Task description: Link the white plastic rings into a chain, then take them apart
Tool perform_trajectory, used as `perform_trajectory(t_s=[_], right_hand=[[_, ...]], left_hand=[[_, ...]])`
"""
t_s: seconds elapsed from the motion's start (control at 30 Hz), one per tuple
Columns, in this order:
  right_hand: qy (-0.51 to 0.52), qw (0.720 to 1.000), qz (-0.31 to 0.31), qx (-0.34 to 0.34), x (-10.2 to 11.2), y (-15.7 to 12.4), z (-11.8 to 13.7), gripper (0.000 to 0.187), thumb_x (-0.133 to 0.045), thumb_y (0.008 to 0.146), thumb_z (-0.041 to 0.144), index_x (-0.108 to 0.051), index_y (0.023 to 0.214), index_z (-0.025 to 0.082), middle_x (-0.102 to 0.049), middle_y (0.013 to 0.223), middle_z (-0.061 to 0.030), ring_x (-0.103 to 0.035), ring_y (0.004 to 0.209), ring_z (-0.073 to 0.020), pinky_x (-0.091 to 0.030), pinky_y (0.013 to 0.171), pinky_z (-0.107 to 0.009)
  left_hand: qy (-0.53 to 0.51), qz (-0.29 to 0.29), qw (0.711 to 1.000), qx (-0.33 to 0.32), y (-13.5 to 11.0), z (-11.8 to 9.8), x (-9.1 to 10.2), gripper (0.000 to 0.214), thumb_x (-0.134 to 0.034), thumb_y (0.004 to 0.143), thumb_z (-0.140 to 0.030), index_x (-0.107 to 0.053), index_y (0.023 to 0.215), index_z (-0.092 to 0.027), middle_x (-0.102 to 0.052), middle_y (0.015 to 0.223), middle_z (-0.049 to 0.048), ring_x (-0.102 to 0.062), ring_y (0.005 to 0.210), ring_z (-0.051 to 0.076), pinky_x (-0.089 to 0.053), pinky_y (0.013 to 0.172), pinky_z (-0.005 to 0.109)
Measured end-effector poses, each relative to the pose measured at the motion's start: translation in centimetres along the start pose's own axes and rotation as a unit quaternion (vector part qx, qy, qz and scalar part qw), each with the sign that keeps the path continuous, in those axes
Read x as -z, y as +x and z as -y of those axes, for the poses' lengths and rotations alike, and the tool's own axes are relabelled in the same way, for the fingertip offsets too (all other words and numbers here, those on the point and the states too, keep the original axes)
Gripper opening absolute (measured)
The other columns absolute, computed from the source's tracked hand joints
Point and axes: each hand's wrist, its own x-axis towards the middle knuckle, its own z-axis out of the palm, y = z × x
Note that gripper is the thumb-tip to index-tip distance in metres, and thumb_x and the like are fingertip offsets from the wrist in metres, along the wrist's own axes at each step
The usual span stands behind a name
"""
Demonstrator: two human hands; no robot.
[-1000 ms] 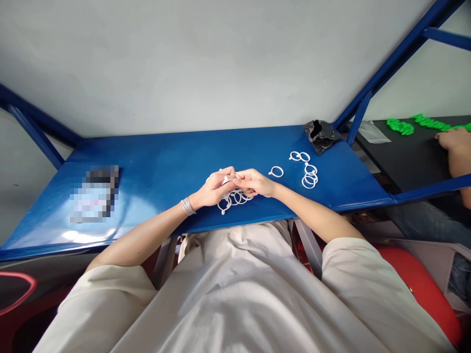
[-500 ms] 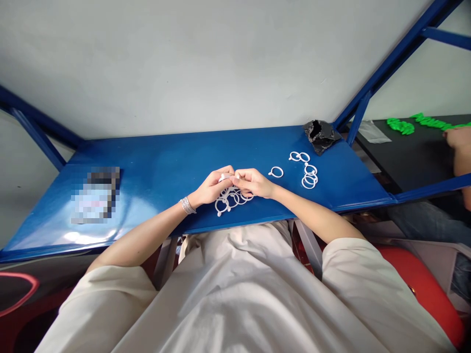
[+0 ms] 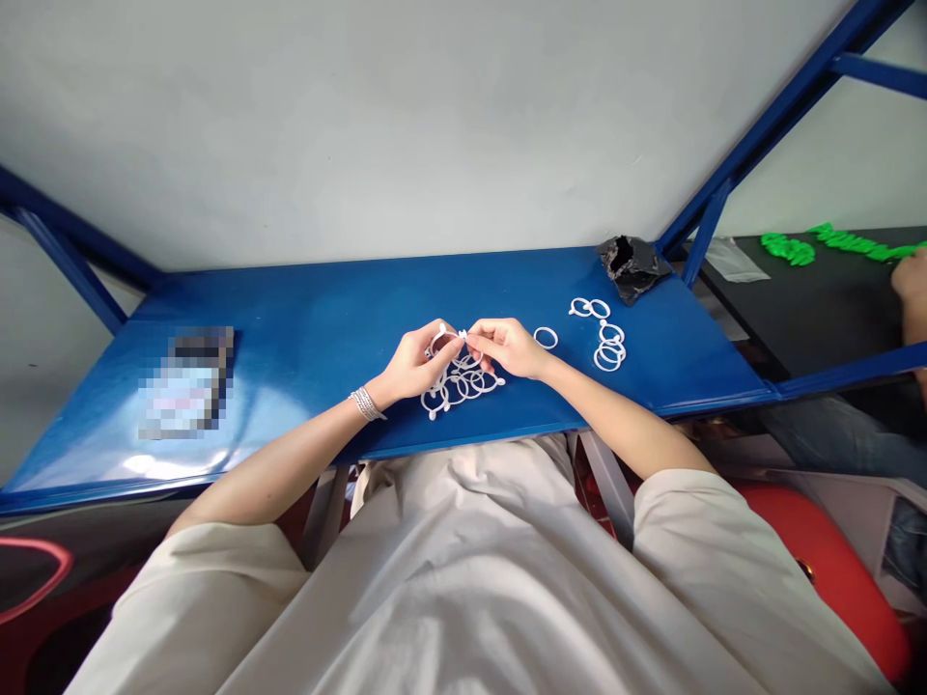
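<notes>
Close together over the blue table, my left hand and my right hand pinch white plastic rings with small knobs. A white ring stands up in my left fingers. Between the two sets of fingertips sits a small white knob; my right fingers grip at it, with a ring hanging below. Under both hands lies a cluster of white rings, linked or overlapping; I cannot tell which. A single white ring rests just right of my right hand, partly hidden by it.
Several more white rings lie on the blue table at the right. A crumpled black plastic bag sits at the back right corner. At left is a blurred-out object. Another person's hand is by green pieces on a black table.
My hands have opened out slightly from their closed grip, showing the ring and knob between the fingertips. My right hand now partly covers the single ring. The other person's hand has shifted right.
</notes>
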Motion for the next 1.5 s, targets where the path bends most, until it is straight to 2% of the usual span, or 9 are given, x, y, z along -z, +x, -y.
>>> perform_trajectory(t_s=[0.2,0.53,0.73,0.93,1.1,1.23,1.4,1.5], right_hand=[[0.018,0.999,0.023,-0.023,0.32,0.04,-0.09,0.054,-0.081,0.083,0.068,-0.063,0.079,0.017,-0.061,0.068,0.0017,-0.059,0.050,-0.0108,-0.050,0.045,-0.024],[-0.003,0.998,0.059,-0.013,0.47,-0.17,0.42,0.051,-0.079,0.087,0.064,-0.063,0.081,0.016,-0.063,0.069,0.0019,-0.061,0.051,-0.0103,-0.052,0.048,-0.023],[-0.001,0.998,0.054,-0.029,0.25,-0.16,0.16,0.050,-0.082,0.085,0.062,-0.061,0.080,0.017,-0.063,0.067,0.0032,-0.061,0.050,-0.0099,-0.050,0.047,-0.022],[0.044,0.996,0.053,-0.049,0.04,-0.15,-0.02,0.053,-0.085,0.082,0.065,-0.061,0.079,0.017,-0.064,0.069,0.0031,-0.064,0.050,-0.0107,-0.055,0.048,-0.024],[0.094,0.993,0.033,-0.057,0.03,-0.01,-0.11,0.056,-0.085,0.081,0.066,-0.059,0.079,0.017,-0.064,0.071,0.0029,-0.063,0.049,-0.0099,-0.059,0.049,-0.025],[0.107,0.994,-0.002,-0.034,0.21,0.20,-0.34,0.052,-0.083,0.087,0.062,-0.059,0.078,0.017,-0.063,0.071,0.0026,-0.062,0.051,-0.0095,-0.060,0.050,-0.024],[0.156,0.987,-0.042,-0.019,0.62,0.27,-0.18,0.047,-0.086,0.086,0.057,-0.062,0.081,0.017,-0.065,0.074,0.0021,-0.067,0.057,-0.0117,-0.065,0.058,-0.028],[0.192,0.981,-0.016,-0.022,0.75,0.12,0.00,0.045,-0.089,0.084,0.053,-0.063,0.085,0.017,-0.069,0.077,0.0010,-0.074,0.068,-0.0140,-0.070,0.071,-0.031]], left_hand=[[0.066,0.027,0.997,-0.043,-0.18,-0.01,0.22,0.032,-0.055,0.107,-0.050,-0.058,0.097,-0.019,-0.065,0.076,0.0005,-0.053,0.060,0.012,-0.041,0.058,0.026],[0.105,0.061,0.992,-0.035,-0.29,-0.28,0.31,0.025,-0.048,0.109,-0.043,-0.052,0.098,-0.020,-0.065,0.081,0.0020,-0.057,0.068,0.015,-0.045,0.066,0.029],[0.146,0.078,0.985,-0.046,-0.26,-0.18,0.44,0.021,-0.044,0.108,-0.038,-0.052,0.098,-0.021,-0.065,0.086,0.0040,-0.060,0.071,0.017,-0.047,0.069,0.032],[0.228,0.063,0.966,-0.103,-0.21,0.07,0.39,0.014,-0.044,0.106,-0.027,-0.055,0.099,-0.021,-0.065,0.081,0.0044,-0.059,0.071,0.020,-0.047,0.072,0.035],[0.307,0.060,0.938,-0.147,-0.07,0.05,0.73,0.023,-0.042,0.109,-0.026,-0.061,0.118,-0.016,-0.071,0.088,0.0084,-0.061,0.072,0.022,-0.046,0.075,0.037],[0.340,0.070,0.926,-0.147,-0.12,0.29,0.91,0.041,-0.039,0.107,-0.020,-0.054,0.144,-0.010,-0.070,0.083,0.0076,-0.063,0.073,0.023,-0.045,0.077,0.037],[0.309,0.075,0.939,-0.134,-0.25,0.24,0.85,0.050,-0.037,0.106,-0.020,-0.045,0.153,-0.007,-0.070,0.082,0.0052,-0.062,0.070,0.021,-0.045,0.078,0.036],[0.274,0.066,0.953,-0.110,-0.30,-0.22,0.87,0.052,-0.042,0.103,-0.021,-0.043,0.154,-0.010,-0.069,0.075,-0.0002,-0.061,0.065,0.019,-0.045,0.080,0.036]])
